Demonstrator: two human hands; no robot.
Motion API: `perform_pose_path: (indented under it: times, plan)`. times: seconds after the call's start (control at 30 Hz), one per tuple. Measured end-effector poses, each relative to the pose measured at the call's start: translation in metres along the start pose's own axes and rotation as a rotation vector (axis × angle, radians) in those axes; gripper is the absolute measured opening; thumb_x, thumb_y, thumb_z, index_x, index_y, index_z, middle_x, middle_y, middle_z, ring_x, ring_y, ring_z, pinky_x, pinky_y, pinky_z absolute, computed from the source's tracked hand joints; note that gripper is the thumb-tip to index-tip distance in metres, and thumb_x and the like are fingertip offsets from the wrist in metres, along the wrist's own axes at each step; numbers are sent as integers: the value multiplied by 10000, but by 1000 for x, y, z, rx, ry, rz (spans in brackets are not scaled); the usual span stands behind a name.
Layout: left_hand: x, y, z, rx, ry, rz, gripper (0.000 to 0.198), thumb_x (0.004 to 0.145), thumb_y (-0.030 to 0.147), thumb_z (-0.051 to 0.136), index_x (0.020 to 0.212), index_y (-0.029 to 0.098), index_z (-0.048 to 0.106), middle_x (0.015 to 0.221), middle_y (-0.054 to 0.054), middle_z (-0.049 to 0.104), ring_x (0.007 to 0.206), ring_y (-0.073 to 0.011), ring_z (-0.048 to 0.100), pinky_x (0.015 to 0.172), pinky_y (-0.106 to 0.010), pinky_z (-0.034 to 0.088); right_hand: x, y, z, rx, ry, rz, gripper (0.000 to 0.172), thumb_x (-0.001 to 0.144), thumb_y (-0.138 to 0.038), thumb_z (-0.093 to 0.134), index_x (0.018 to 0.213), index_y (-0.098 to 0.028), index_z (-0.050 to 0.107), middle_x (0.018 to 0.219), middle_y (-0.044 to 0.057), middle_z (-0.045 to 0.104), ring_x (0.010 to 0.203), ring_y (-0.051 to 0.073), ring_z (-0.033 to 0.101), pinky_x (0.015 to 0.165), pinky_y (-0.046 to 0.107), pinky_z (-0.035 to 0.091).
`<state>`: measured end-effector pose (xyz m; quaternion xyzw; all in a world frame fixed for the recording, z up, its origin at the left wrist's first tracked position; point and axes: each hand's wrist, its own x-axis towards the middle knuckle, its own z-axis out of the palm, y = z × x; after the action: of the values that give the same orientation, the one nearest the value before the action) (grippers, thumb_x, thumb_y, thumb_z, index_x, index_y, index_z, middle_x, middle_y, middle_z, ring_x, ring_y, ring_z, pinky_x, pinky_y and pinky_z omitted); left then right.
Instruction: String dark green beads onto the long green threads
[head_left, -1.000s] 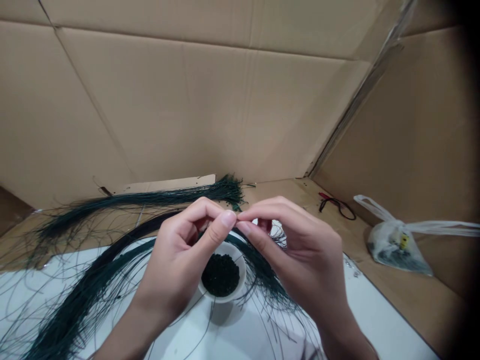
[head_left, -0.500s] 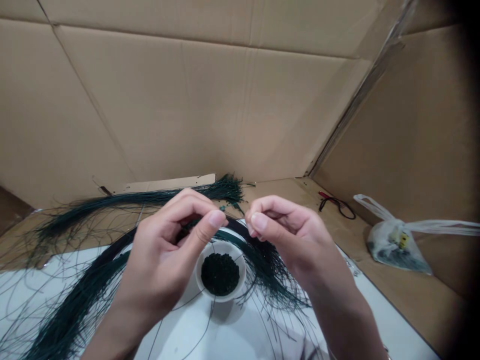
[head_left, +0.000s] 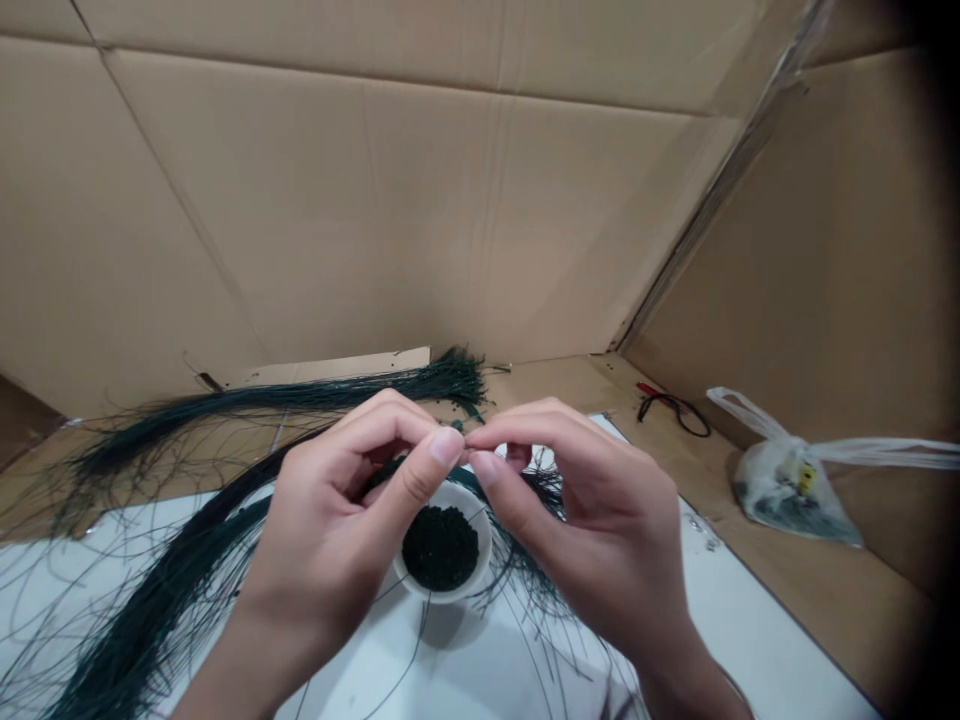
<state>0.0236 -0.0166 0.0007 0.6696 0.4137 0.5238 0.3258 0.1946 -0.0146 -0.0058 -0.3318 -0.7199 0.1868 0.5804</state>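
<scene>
My left hand (head_left: 341,510) and my right hand (head_left: 592,520) hang above a small white bowl (head_left: 480,530), with their fingertips meeting above its far rim. The left thumb and fingers pinch a thin dark green strand, which runs back into that hand. The right thumb and forefinger close against the left fingertips, and anything between them is too small to see. Dark green beads (head_left: 440,548) fill the bowl's bottom. Long dark green strands (head_left: 165,570) spread beneath both hands, and another bundle (head_left: 277,400) lies beyond them.
The bowl stands on a white sheet (head_left: 480,680) laid over a cardboard surface (head_left: 817,590). Cardboard walls (head_left: 375,200) rise behind. A plastic bag (head_left: 787,490) with dark contents lies at right, and a black-and-red cord (head_left: 675,412) lies beyond it.
My right hand has moved left, closing the gap seen half a second ago so its fingertips meet the left ones. The bowl and strand bundles stay in place.
</scene>
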Motion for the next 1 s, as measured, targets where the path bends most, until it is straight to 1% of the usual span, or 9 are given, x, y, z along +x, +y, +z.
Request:
perform_pose_path:
  times: [0.1, 0.23, 0.33, 0.37, 0.47, 0.57, 0.67, 0.77, 1.0]
  plan:
    - [0, 0, -1, 1, -17, -14, 245, 980, 315, 653, 751, 236, 689, 788, 23, 605, 743, -103, 564, 635, -185, 449, 1, -1, 0, -39, 5, -54, 155, 886, -74, 700, 868, -228, 711, 779, -20, 748, 704, 140, 633, 651, 306, 525]
    - [-1, -1, 1, 18, -26, -10, 238, 981, 338, 648, 774, 228, 692, 801, 11, 594, 719, -109, 554, 586, -197, 436, 0, -1, -1, -77, 14, -67, 164, 868, -59, 697, 838, -220, 692, 744, -36, 726, 663, 120, 592, 646, 291, 509]
    - [-3, -2, 4, 27, 38, -33, 80, 972, 352, 667, 983, 276, 690, 857, 18, 620, 693, -109, 555, 547, -201, 428, -1, 0, -1, -51, 20, 9, 159, 861, -67, 696, 820, -221, 701, 733, -41, 717, 646, 115, 574, 624, 274, 497]
    - [-4, -2, 5, 42, 63, -19, 91, 970, 340, 670, 1053, 303, 670, 907, 20, 628, 722, -112, 564, 557, -198, 437, -1, 0, -1, -33, 19, 43, 151, 861, -76, 700, 818, -221, 706, 734, -42, 715, 643, 111, 573, 622, 268, 496]
    - [-6, -2, 5, 164, 75, 132, 125, 969, 243, 652, 1052, 335, 639, 1034, 11, 572, 862, -125, 552, 609, -191, 451, -1, -1, -2, 21, 19, 144, 124, 867, -114, 716, 808, -223, 717, 735, -42, 716, 637, 106, 570, 615, 251, 493]
    - [-6, -1, 4, 338, 57, 268, 162, 945, 168, 658, 1002, 320, 646, 1036, 7, 493, 773, -109, 479, 574, -199, 423, 0, -1, -3, 68, 10, 227, 104, 872, -144, 724, 807, -226, 730, 735, -34, 724, 643, 114, 577, 591, 241, 484]
    - [-5, -2, 4, 424, 80, 347, 183, 922, 159, 695, 1027, 308, 675, 1042, 0, 486, 708, -99, 447, 559, -225, 414, 0, -1, -5, 103, -10, 272, 95, 887, -169, 720, 811, -224, 741, 718, -21, 718, 635, 123, 577, 570, 245, 475]
    - [-5, -3, 4, 438, 116, 381, 153, 928, 167, 690, 1005, 299, 699, 1038, -9, 500, 712, -109, 457, 549, -255, 397, 0, -2, -8, 92, -24, 244, 95, 904, -186, 717, 820, -222, 744, 738, -5, 722, 647, 136, 590, 589, 268, 488]
    - [-7, -3, 4, 426, 128, 341, 134, 959, 203, 686, 1008, 326, 667, 1053, 17, 487, 695, -85, 443, 545, -245, 386, -1, -2, -10, 32, 20, 35, 145, 920, -123, 670, 943, -243, 747, 834, 4, 750, 760, 166, 648, 643, 319, 509]
